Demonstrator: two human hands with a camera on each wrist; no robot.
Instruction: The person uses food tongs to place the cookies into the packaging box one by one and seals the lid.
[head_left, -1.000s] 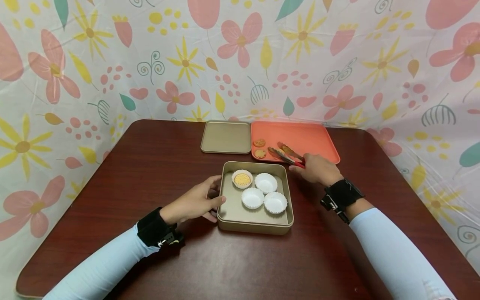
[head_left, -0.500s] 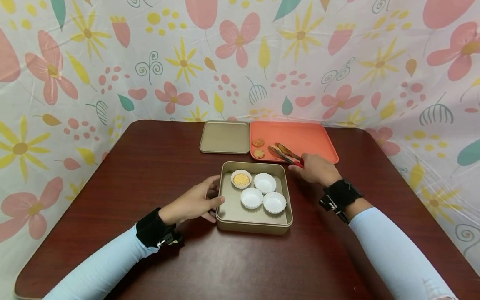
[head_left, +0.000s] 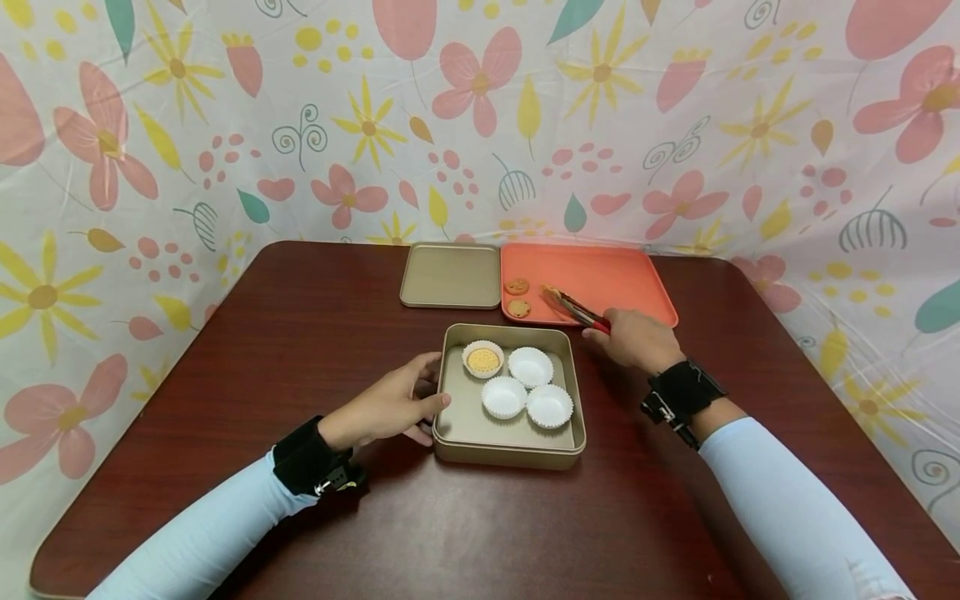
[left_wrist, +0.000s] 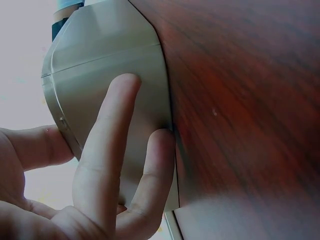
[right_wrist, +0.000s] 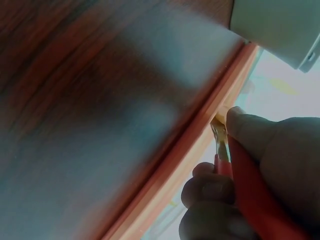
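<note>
My left hand (head_left: 393, 402) holds the side wall of a square gold tin (head_left: 510, 457), thumb at the rim and fingers along the outside. Inside the tin are white paper baking cups (head_left: 531, 367); the back-left one contains a round yellow biscuit (head_left: 483, 360). My right hand (head_left: 639, 340) grips red-handled tongs (head_left: 577, 312), reaching over the front edge of an orange tray (head_left: 615, 275). The tong arms lie close together, with something yellowish at their tips. Left of the tips, two cookies (head_left: 517, 308) lie on the tray.
A flat gold lid (head_left: 452, 275) lies left of the orange tray, edge to edge with it. Both stand behind the tin on the dark wooden table (head_left: 315, 333). A flower-patterned curtain (head_left: 480, 150) hangs behind the table.
The tong arms have come together over the tray, and the tips have shifted slightly. My left hand and the tin have kept their places.
</note>
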